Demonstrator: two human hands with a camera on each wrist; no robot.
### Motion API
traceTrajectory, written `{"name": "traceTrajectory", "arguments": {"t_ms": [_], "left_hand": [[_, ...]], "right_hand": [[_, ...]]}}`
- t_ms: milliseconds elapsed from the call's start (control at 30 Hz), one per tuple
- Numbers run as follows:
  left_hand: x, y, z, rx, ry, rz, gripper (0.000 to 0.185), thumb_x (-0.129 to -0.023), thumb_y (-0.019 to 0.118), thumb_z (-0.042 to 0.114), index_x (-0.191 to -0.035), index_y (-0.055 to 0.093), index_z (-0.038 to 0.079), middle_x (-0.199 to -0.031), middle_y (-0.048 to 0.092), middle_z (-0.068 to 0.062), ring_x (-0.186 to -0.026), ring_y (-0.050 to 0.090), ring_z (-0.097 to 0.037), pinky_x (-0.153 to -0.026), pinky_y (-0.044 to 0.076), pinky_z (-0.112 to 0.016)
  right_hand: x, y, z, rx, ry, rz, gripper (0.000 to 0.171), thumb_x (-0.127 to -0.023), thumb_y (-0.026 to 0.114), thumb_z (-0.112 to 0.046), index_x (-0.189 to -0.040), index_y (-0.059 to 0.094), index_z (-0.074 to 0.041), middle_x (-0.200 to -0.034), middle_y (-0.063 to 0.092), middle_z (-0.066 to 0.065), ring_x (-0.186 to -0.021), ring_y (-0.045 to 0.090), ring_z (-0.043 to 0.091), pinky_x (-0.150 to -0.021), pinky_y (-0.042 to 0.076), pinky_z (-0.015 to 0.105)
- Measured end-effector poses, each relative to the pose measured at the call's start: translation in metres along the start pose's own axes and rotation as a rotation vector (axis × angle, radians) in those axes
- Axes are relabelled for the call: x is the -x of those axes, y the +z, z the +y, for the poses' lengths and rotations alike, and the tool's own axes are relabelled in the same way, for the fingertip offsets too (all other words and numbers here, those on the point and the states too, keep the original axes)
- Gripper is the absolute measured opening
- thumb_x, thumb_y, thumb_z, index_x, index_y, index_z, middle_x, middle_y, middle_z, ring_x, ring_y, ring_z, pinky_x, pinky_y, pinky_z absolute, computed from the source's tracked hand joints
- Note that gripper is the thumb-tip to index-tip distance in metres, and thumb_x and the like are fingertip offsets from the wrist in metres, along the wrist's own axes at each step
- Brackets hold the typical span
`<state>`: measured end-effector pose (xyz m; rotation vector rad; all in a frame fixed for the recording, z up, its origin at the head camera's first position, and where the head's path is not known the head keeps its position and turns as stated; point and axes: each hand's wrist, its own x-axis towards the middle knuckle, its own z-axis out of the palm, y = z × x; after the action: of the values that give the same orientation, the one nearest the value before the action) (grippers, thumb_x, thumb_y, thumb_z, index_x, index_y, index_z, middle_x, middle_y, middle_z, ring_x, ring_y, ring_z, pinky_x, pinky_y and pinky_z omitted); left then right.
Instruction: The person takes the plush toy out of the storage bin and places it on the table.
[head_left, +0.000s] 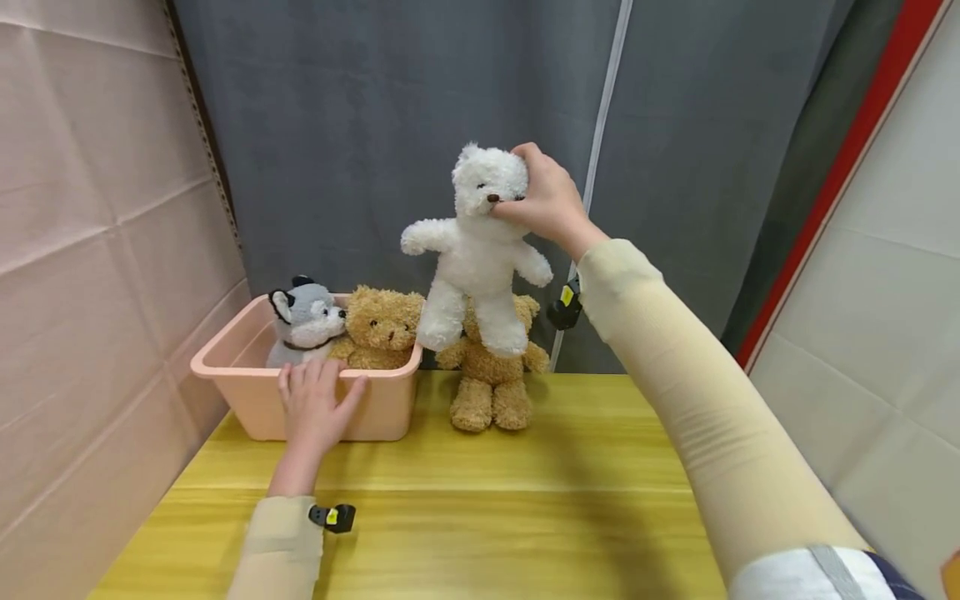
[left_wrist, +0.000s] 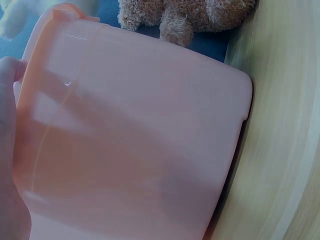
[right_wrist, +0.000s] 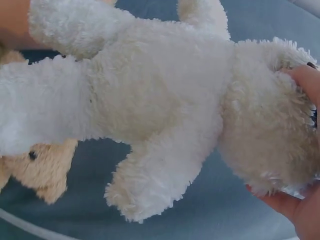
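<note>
My right hand (head_left: 551,196) grips a white teddy bear (head_left: 480,254) by its head, thumb across the muzzle, and the bear hangs upright in the air. In the right wrist view the white bear's body (right_wrist: 150,75) stretches sideways from my fingers. Behind its legs a brown teddy bear (head_left: 489,367) sits on the table, partly covered. On the left my left hand (head_left: 315,408) holds the front rim of a pink plastic bin (head_left: 255,408), fingers over the edge. Inside the bin are a grey-and-white plush husky (head_left: 303,317) and another brown teddy bear (head_left: 384,321), their lower parts hidden.
The yellow wood-grain table (head_left: 480,500) carries the bin and the brown bear near its back edge. A grey curtain (head_left: 337,150) hangs behind. Pale cloth walls (head_left: 90,250) stand at the left and right.
</note>
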<state>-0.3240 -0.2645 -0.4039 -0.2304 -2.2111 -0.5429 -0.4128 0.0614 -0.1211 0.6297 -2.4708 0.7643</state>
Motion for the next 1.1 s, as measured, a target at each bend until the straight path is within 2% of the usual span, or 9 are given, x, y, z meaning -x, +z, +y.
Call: {"name": "traceTrajectory", "arguments": {"t_ms": [300, 733, 1100], "left_hand": [[0.005, 0.000, -0.001, -0.005, -0.007, 0.001, 0.044, -0.090, 0.058, 0.045, -0.106, 0.055, 0.004, -0.103, 0.051, -0.016, -0.102, 0.040, -0.039, -0.108, 0.008, -0.057], [0.003, -0.001, 0.001, -0.008, 0.003, 0.018, 0.042, -0.088, 0.060, 0.042, -0.104, 0.056, 0.003, -0.100, 0.050, -0.015, -0.103, 0.040, -0.039, -0.108, 0.007, -0.056], [0.002, -0.005, 0.002, -0.008, -0.009, 0.004, 0.044, -0.090, 0.058, 0.043, -0.106, 0.056, 0.003, -0.101, 0.050, -0.016, -0.104, 0.039, -0.039, -0.109, 0.006, -0.056]], "right_hand": [[0.015, -0.006, 0.034, -0.012, 0.009, -0.045, 0.073, -0.078, 0.075, -0.030, -0.140, 0.039, -0.013, -0.125, 0.054, 0.008, -0.102, 0.052, 0.023, -0.086, 0.045, 0.039], [0.038, -0.019, 0.086, 0.006, 0.082, -0.092, 0.072, -0.077, 0.076, -0.029, -0.136, 0.041, -0.009, -0.122, 0.054, 0.014, -0.104, 0.053, 0.030, -0.086, 0.045, 0.047], [0.057, -0.022, 0.118, 0.009, 0.107, -0.134, 0.072, -0.079, 0.076, -0.026, -0.137, 0.038, -0.005, -0.124, 0.051, 0.018, -0.106, 0.051, 0.034, -0.086, 0.045, 0.052]]}}
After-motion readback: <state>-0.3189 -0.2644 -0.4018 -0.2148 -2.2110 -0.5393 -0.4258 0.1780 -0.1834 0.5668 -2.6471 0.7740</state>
